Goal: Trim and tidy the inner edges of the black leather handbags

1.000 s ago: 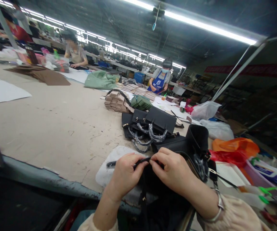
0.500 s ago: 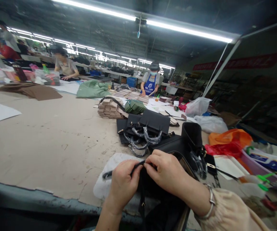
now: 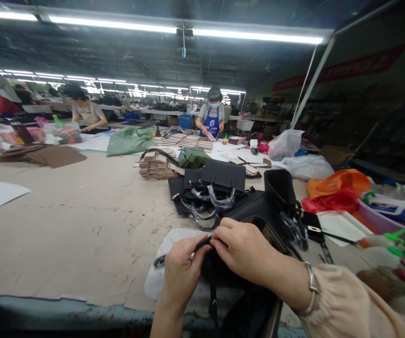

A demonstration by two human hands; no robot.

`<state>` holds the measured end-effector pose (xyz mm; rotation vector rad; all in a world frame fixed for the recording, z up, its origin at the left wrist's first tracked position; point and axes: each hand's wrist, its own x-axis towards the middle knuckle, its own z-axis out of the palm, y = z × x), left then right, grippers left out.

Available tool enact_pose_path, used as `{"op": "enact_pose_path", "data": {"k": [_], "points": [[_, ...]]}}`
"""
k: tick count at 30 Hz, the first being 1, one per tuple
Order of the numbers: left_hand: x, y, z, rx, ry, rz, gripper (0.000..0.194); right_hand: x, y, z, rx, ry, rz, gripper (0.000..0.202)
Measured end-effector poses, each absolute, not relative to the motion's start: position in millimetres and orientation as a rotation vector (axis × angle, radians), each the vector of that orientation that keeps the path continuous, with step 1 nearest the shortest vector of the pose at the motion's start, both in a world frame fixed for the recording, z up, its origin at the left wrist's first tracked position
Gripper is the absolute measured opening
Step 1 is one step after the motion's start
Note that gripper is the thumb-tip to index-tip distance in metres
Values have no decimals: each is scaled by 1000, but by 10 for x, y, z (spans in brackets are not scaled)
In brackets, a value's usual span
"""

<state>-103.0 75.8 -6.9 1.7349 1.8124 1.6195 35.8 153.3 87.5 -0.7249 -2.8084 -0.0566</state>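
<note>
My left hand [image 3: 184, 265] and my right hand [image 3: 239, 244] meet at the front of the table, thumbs and fingers pinched on the upper edge of a black handbag [image 3: 242, 312]. Between the fingertips a short piece of the black edge [image 3: 204, 242] shows. Past the left hand sticks out a dark looped end [image 3: 159, 262], seemingly the bag's handle. White sheeting [image 3: 155, 281] lies under the hands. Just beyond them, finished-looking black handbags [image 3: 223, 176] lie with plastic-wrapped handles [image 3: 219, 202]. My fingers hide the exact grip.
An upright black bag [image 3: 278, 188] stands to the right, near orange and red plastic bags [image 3: 339, 185] and a purple basin [image 3: 374, 218]. Stacked beige pieces [image 3: 156, 165] and green cloth [image 3: 128, 141] lie further back. Across the table a co-worker in a blue apron [image 3: 212, 123] handles pieces.
The camera view has levelled and shifted, so the scene sits differently in the picture. Both hands keep nearly the same pinch on the bag's edge.
</note>
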Motion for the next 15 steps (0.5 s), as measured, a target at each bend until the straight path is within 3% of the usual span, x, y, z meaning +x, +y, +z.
{"op": "enact_pose_path", "data": {"k": [15], "points": [[-1003, 753, -24, 1631, 1880, 1649, 13, 591, 1634, 955, -813, -2749, 77, 11]]}}
